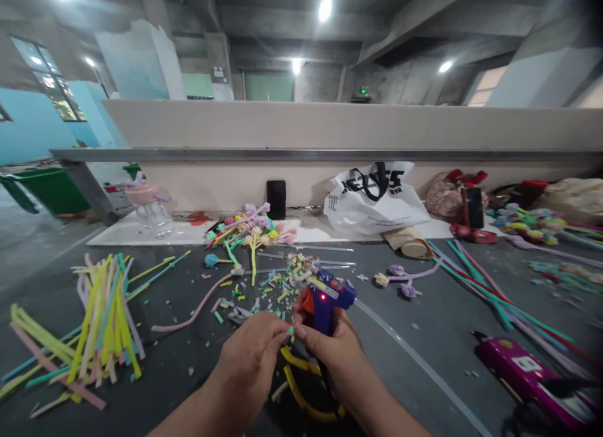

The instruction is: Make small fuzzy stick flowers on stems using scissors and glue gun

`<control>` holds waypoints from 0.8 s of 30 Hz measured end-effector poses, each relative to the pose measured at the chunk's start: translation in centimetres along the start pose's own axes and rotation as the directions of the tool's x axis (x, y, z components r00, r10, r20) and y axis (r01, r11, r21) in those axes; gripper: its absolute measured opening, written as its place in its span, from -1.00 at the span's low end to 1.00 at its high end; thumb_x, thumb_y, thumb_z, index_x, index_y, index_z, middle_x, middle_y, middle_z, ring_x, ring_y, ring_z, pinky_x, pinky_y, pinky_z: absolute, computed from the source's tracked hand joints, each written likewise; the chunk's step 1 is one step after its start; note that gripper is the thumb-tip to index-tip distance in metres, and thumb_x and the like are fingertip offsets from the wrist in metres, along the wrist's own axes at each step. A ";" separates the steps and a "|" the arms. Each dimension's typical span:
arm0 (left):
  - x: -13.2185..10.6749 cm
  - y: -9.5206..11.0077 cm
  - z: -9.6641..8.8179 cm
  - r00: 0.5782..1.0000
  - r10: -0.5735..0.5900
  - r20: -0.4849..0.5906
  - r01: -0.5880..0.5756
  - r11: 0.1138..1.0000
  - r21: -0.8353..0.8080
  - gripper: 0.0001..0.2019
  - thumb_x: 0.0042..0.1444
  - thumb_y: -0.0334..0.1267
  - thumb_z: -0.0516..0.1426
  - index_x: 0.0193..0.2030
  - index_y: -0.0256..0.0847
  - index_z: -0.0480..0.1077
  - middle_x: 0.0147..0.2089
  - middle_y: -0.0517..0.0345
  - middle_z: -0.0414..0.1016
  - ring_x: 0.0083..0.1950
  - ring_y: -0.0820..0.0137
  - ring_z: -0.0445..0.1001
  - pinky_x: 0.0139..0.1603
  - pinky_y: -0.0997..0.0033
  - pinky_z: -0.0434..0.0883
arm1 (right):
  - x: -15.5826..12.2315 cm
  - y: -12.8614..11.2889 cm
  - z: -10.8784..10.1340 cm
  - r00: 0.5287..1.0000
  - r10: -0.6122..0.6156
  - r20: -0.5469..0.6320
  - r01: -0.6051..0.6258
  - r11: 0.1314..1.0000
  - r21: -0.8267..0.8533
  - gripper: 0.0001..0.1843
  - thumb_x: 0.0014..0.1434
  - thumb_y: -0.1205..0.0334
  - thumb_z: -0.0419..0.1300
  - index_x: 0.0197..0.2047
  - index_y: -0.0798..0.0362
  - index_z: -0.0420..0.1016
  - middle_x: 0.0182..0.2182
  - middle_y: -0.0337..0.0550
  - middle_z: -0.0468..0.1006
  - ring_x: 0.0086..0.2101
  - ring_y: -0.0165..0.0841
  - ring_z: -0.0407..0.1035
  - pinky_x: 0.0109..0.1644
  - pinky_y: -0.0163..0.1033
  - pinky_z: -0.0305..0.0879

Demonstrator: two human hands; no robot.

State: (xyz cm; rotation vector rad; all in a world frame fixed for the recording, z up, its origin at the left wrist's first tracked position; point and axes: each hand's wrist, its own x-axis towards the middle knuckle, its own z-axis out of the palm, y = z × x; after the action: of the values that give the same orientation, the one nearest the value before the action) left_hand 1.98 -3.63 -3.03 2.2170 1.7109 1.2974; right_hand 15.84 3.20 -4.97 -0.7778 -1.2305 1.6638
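My left hand [254,355] and my right hand [334,349] meet low in the middle, over the dark table [424,336]. Their fingertips pinch a tiny pale green piece [291,330] between them. A blue glue gun [327,302] with an orange trigger and a lit red light is gripped in my right hand, nozzle pointing left and away. A yellow pipe cleaner [301,387] curls below my hands. Snipped coloured bits [277,289] lie scattered just beyond my fingers.
A heap of yellow, pink and green pipe cleaners [101,324] lies at left. Finished pipe-cleaner flowers [252,230] sit ahead, with a clear jar [151,208], a phone [276,198] and a white bag [374,198] by the wall. Long stems [490,292] and a pink glue gun [522,371] lie at right.
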 end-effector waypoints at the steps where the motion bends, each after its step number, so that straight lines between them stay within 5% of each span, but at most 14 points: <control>1: 0.0 0.0 0.0 1.000 -0.012 -0.009 0.012 1.000 -0.008 -0.84 0.14 -0.45 -0.03 -0.34 -0.21 0.34 -0.40 0.13 0.44 -0.34 0.44 0.42 -0.30 0.50 0.35 | -0.1 -0.1 0.1 1.000 0.014 0.004 -0.014 1.000 0.010 -0.57 -0.16 0.26 0.37 -0.17 0.03 0.39 -0.41 -0.22 0.47 -0.37 -0.36 0.34 -0.22 -0.23 0.26; 8: -0.2 0.2 0.2 0.995 -0.097 0.003 0.097 0.988 -0.122 -0.81 0.13 -0.42 -0.04 -0.41 -0.21 0.35 -0.42 0.13 0.43 -0.37 0.45 0.39 -0.33 0.49 0.33 | 0.0 -0.1 0.3 0.991 0.086 0.102 -0.106 0.973 0.203 -0.50 -0.25 0.35 0.40 -0.18 0.06 0.39 -0.46 -0.26 0.45 -0.45 -0.43 0.31 -0.32 -0.32 0.24; 11: 0.2 0.4 -0.1 0.969 -0.234 0.078 0.246 0.944 -0.221 -0.83 0.11 -0.34 -0.01 -0.41 -0.21 0.38 -0.43 0.14 0.42 -0.39 0.44 0.39 -0.35 0.47 0.33 | 0.2 -0.3 0.0 0.989 0.095 0.111 -0.117 0.969 0.216 -0.48 -0.27 0.34 0.41 -0.17 0.05 0.40 -0.46 -0.27 0.45 -0.45 -0.43 0.31 -0.35 -0.34 0.23; 14: 1.0 0.5 -0.9 0.811 -0.433 0.394 0.573 0.726 -0.382 -0.79 0.12 -0.18 -0.01 -0.32 -0.22 0.40 -0.55 0.21 0.37 -0.55 0.49 0.34 -0.50 0.51 0.31 | 0.4 -0.6 -0.5 0.991 0.064 0.115 -0.083 0.982 0.172 -0.52 -0.24 0.33 0.40 -0.18 0.03 0.41 -0.48 -0.29 0.46 -0.48 -0.46 0.30 -0.38 -0.37 0.22; 16: 1.4 0.6 -1.5 0.665 -0.416 0.620 0.738 0.492 -0.461 -0.68 0.15 -0.07 -0.06 -0.31 -0.26 0.38 -0.62 0.23 0.34 -0.64 0.52 0.30 -0.59 0.54 0.28 | 0.4 -0.9 -0.8 0.988 0.037 0.151 -0.057 0.990 0.130 -0.56 -0.22 0.34 0.39 -0.20 0.03 0.42 -0.49 -0.30 0.47 -0.48 -0.46 0.31 -0.40 -0.37 0.22; 18: 1.6 0.7 -2.0 0.568 -0.313 0.761 0.821 0.275 -0.500 -0.63 0.15 -0.02 -0.07 -0.34 -0.29 0.37 -0.57 0.17 0.39 -0.65 0.53 0.31 -0.60 0.53 0.30 | 0.3 -1.2 -1.0 0.972 0.033 0.232 -0.059 0.993 0.104 -0.60 -0.19 0.32 0.38 -0.21 0.03 0.43 -0.49 -0.29 0.46 -0.50 -0.46 0.32 -0.41 -0.36 0.23; 21: 1.2 0.9 -2.1 0.486 -0.166 0.858 0.873 0.057 -0.484 -0.65 0.14 -0.02 -0.04 -0.27 -0.30 0.37 -0.46 0.09 0.46 -0.57 0.48 0.41 -0.52 0.47 0.36 | 0.1 -1.6 -1.1 0.940 0.054 0.337 -0.075 0.996 0.051 -0.66 -0.14 0.27 0.35 -0.24 0.07 0.43 -0.50 -0.28 0.45 -0.55 -0.48 0.30 -0.45 -0.36 0.21; 24: 0.8 1.1 -2.0 0.485 -0.138 0.863 0.873 0.020 -0.487 -0.65 0.12 -0.04 0.02 -0.27 -0.35 0.39 -0.51 0.07 0.48 -0.50 0.49 0.44 -0.43 0.55 0.31 | 0.0 -1.9 -1.2 0.929 0.057 0.367 -0.052 0.998 -0.022 -0.71 -0.13 0.27 0.35 -0.28 0.11 0.45 -0.49 -0.25 0.44 -0.51 -0.48 0.29 -0.42 -0.37 0.21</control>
State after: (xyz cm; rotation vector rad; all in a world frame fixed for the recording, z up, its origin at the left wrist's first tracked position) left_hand 1.56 -4.27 -0.71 0.7750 0.8369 0.7566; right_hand 17.43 3.82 -3.50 -0.5227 -1.4870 1.9082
